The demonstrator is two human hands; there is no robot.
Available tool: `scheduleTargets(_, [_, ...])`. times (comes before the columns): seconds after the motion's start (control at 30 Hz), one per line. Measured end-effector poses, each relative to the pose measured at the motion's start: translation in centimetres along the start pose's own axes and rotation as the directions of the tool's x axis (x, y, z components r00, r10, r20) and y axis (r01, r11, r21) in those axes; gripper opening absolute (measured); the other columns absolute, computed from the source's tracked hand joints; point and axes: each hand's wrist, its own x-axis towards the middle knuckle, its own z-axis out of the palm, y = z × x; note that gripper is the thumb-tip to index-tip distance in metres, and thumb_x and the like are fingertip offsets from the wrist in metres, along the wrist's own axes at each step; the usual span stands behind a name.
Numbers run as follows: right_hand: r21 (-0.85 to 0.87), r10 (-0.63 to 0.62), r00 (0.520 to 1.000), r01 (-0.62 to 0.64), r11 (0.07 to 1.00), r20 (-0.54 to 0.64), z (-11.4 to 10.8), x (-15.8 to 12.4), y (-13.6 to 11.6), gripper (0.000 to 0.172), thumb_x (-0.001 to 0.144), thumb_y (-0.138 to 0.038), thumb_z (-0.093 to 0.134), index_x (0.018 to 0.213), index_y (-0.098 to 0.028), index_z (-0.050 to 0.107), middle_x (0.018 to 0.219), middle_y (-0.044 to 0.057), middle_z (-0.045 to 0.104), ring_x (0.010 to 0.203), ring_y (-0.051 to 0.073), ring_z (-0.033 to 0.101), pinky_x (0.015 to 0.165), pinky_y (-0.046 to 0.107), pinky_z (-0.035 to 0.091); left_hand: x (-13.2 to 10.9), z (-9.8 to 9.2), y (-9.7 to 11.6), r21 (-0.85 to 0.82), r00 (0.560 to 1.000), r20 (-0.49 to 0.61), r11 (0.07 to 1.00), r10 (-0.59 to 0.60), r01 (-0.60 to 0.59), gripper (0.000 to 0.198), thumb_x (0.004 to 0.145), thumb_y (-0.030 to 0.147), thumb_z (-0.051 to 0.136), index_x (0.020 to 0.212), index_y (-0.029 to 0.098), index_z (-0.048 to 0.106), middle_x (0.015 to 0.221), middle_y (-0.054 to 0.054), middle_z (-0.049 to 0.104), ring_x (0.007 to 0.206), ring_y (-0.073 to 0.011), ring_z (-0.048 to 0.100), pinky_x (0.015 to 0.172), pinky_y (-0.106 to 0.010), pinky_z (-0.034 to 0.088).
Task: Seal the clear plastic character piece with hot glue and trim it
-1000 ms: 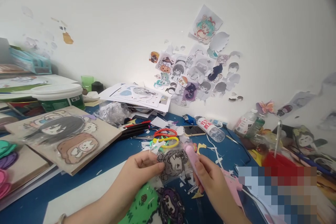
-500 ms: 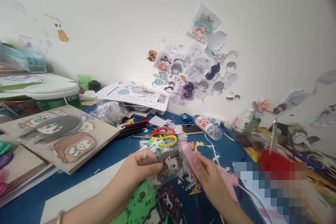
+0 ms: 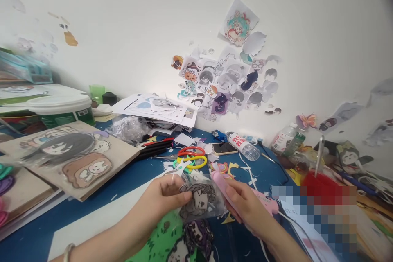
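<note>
My left hand (image 3: 167,198) pinches a clear plastic-covered cartoon cutout (image 3: 201,200) between thumb and fingers. The cutout shows a grey drawn face with dark outlines, and loose clear film sticks out around it. My right hand (image 3: 245,202) wraps round a pink corded hand tool (image 3: 221,182); its exact kind is unclear. The tool's rounded end is close to the film's right edge, but I cannot tell whether they touch. Below the hands lies a green sheet (image 3: 161,235) with drawn shapes, beside a purple-and-black cartoon cutout (image 3: 199,237).
Red-handled scissors (image 3: 192,151) and yellow-handled scissors (image 3: 196,163) lie behind my hands among paper scraps. Further back are a phone (image 3: 225,148) and a water bottle (image 3: 244,146). A board with cutouts (image 3: 123,159) is at left, a red container (image 3: 319,188) at right.
The cutout has tilted slightly, and more of its clear film shows toward the right. The pink tool's rounded end has dipped a little. Both hands keep their holds.
</note>
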Motion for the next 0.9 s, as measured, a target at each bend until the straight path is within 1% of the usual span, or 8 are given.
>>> scheduleTargets(0.1, [0.066, 0.006, 0.998, -0.01, 0.998, 0.058, -0.1, -0.1, 0.0, 0.048, 0.087, -0.06, 0.036, 0.06, -0.021, 0.038, 0.042, -0.009, 0.029, 0.035, 0.006, 0.023, 0.038, 0.022, 0.017, -0.1, 0.1, 0.2, -0.022, 1.0, 0.025, 1.0, 0.007, -0.006, 0.027, 0.063, 0.037, 0.076, 0.066, 0.018, 0.058, 0.071, -0.001, 0.067, 0.07, -0.0179, 0.061, 0.063, -0.025, 0.042])
scheduleTargets(0.2, [0.036, 0.0, 1.0, 0.001, 0.999, -0.027, 0.1, 0.0, 0.1, 0.046, 0.085, -0.061, 0.039, 0.064, -0.021, 0.041, 0.044, -0.009, 0.029, 0.037, 0.007, 0.024, 0.038, 0.022, 0.019, 0.2, 0.0, 0.4, -0.048, 1.0, 0.018, 0.999, -0.021, 0.022, 0.027, 0.063, 0.039, 0.076, 0.066, 0.018, 0.058, 0.07, -0.002, 0.068, 0.072, -0.0194, 0.062, 0.067, -0.027, 0.044])
scheduleTargets(0.33, [-0.113, -0.024, 0.979, 0.001, 0.994, -0.202, 0.3, 0.2, 0.4, 0.044, 0.086, -0.06, 0.039, 0.064, -0.021, 0.04, 0.046, -0.008, 0.03, 0.041, 0.008, 0.028, 0.041, 0.023, 0.022, 0.5, 0.0, 0.7, -0.111, 0.997, 0.069, 0.994, -0.018, 0.026, 0.027, 0.061, 0.034, 0.078, 0.075, 0.017, 0.063, 0.079, -0.005, 0.071, 0.076, -0.0215, 0.064, 0.075, -0.032, 0.046])
scheduleTargets(0.43, [-0.195, -0.066, 0.975, 0.025, 0.981, -0.21, 0.3, 0.2, 0.3, 0.044, 0.086, -0.059, 0.037, 0.063, -0.021, 0.039, 0.049, -0.007, 0.031, 0.045, 0.01, 0.03, 0.044, 0.023, 0.022, 0.7, -0.1, 0.6, -0.116, 0.996, 0.09, 0.993, -0.015, 0.026, 0.024, 0.061, 0.03, 0.079, 0.075, 0.017, 0.064, 0.08, -0.005, 0.072, 0.077, -0.021, 0.065, 0.075, -0.031, 0.046])
scheduleTargets(0.6, [-0.396, -0.167, 0.978, 0.105, 0.912, -0.126, 0.1, 0.1, 0.0, 0.043, 0.087, -0.055, 0.038, 0.065, -0.019, 0.046, 0.059, -0.003, 0.037, 0.054, 0.012, 0.035, 0.051, 0.025, 0.023, 1.6, -1.2, 0.1, 0.127, 0.998, -0.064, 0.991, -0.022, 0.03, 0.026, 0.055, 0.035, 0.08, 0.065, 0.016, 0.066, 0.064, -0.004, 0.071, 0.061, -0.0184, 0.062, 0.058, -0.025, 0.044])
scheduleTargets(0.73, [-0.505, -0.189, 0.974, 0.1, 0.857, -0.128, 0.2, -0.1, -0.1, 0.045, 0.086, -0.056, 0.037, 0.069, -0.018, 0.053, 0.057, -0.002, 0.041, 0.052, 0.013, 0.037, 0.05, 0.026, 0.022, 2.0, -1.8, 0.1, 0.291, 0.999, -0.039, 0.957, 0.022, -0.01, 0.027, 0.051, 0.033, 0.08, 0.069, 0.018, 0.066, 0.054, 0.0, 0.065, 0.047, -0.0158, 0.056, 0.047, -0.024, 0.039])
scheduleTargets(0.8, [-0.553, -0.197, 0.966, 0.073, 0.83, -0.167, 0.5, -0.2, -0.1, 0.045, 0.086, -0.057, 0.037, 0.069, -0.019, 0.055, 0.055, -0.001, 0.043, 0.051, 0.014, 0.038, 0.05, 0.026, 0.021, 1.7, -1.5, 0.2, 0.362, 0.998, -0.055, 0.932, 0.028, -0.006, 0.025, 0.053, 0.032, 0.078, 0.068, 0.019, 0.063, 0.046, 0.003, 0.059, 0.041, -0.0147, 0.052, 0.044, -0.023, 0.037])
scheduleTargets(0.9, [-0.602, -0.207, 0.935, -0.009, 0.798, -0.287, 0.9, -0.4, 0.1, 0.045, 0.084, -0.058, 0.039, 0.07, -0.019, 0.056, 0.055, 0.001, 0.048, 0.052, 0.017, 0.042, 0.051, 0.027, 0.022, 1.2, -0.7, 0.4, 0.481, 0.981, -0.158, 0.876, 0.112, -0.022, 0.02, 0.055, 0.03, 0.075, 0.057, 0.019, 0.058, 0.042, 0.005, 0.053, 0.042, -0.0127, 0.049, 0.043, -0.021, 0.033])
